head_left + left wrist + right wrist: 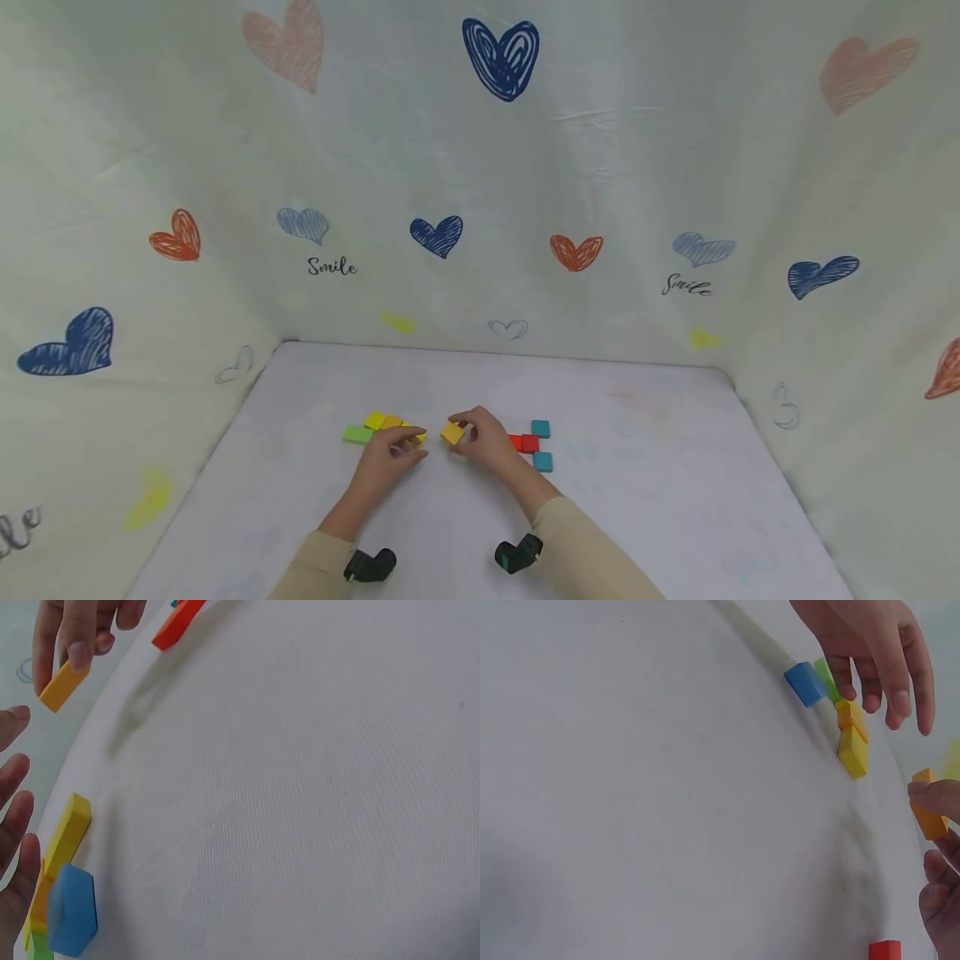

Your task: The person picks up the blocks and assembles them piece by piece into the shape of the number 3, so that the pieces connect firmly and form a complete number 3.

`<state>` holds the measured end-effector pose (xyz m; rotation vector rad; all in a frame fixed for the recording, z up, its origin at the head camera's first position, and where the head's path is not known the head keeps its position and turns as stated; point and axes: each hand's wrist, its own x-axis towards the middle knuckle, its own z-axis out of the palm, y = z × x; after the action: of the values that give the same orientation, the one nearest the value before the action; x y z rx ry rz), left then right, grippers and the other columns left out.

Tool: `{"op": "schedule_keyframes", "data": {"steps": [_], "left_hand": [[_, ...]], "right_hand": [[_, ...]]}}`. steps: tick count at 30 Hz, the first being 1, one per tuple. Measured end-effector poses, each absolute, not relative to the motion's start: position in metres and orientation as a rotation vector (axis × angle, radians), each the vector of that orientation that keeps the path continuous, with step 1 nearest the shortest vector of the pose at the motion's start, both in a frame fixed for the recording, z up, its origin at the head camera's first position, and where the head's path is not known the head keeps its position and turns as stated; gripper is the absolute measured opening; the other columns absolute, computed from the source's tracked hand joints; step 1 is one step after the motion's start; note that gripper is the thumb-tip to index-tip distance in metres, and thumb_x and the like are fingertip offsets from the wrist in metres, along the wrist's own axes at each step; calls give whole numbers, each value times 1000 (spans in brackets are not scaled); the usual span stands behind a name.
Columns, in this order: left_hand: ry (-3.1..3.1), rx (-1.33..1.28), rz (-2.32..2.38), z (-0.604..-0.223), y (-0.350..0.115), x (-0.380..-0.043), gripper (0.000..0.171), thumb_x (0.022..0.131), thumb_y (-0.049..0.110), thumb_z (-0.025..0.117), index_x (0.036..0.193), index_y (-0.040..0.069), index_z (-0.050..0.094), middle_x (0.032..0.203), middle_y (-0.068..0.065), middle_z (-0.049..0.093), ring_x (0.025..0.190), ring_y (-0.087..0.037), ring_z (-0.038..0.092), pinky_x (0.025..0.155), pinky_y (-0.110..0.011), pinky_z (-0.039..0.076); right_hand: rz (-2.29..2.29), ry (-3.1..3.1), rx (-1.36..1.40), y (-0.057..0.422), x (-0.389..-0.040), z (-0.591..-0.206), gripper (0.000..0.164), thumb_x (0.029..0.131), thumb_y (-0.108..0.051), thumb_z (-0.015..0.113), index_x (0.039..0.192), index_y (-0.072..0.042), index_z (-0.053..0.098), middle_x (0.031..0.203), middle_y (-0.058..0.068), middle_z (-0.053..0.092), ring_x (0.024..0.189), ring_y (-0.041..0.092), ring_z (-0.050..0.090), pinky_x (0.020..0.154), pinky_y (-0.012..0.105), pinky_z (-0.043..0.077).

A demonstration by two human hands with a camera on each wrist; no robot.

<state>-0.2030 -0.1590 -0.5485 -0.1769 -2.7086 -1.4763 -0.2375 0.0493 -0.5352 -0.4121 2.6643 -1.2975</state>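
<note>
My right hand [483,439] pinches an orange-yellow block [452,432] between thumb and fingers, and in the left wrist view this block hangs above the tabletop. A short gap to the left, my left hand [384,457] has its fingers loosely spread, with nothing between them. Beside and partly behind that hand lie a yellow block [375,420], an orange block [392,422], a light green block [357,434] and another yellow block [69,834]. A blue block [73,911] stands next to them in the left wrist view; the left hand hides it in the head view.
Right of my right hand lie a red block [530,443] and an orange-red one [515,442], partly behind the wrist. Two teal blocks, an upper teal block [540,428] and a lower teal block [543,462], flank them. A heart-printed curtain [502,167] surrounds the white table [660,500].
</note>
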Motion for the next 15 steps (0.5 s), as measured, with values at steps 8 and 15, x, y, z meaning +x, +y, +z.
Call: {"op": "schedule_keyframes", "data": {"steps": [8,15], "left_hand": [[-2692,-218,-1531,-550,-138,-207,30,82,14,79,112,15,72,92,6,64,86,-13,57,78,-33,51],[-2700,-282,-1517,-553,-119,-207,30,83,15,78,112,12,71,94,4,65,85,-14,57,76,-34,50]], "right_hand": [[-1346,2688,-389,69,-217,-530,41,79,-13,82,118,-12,69,103,-3,58,75,13,50,61,21,47],[-1399,2687,-395,90,-200,-532,42,77,-10,82,116,-7,70,97,-2,57,72,14,49,59,21,45]]}}
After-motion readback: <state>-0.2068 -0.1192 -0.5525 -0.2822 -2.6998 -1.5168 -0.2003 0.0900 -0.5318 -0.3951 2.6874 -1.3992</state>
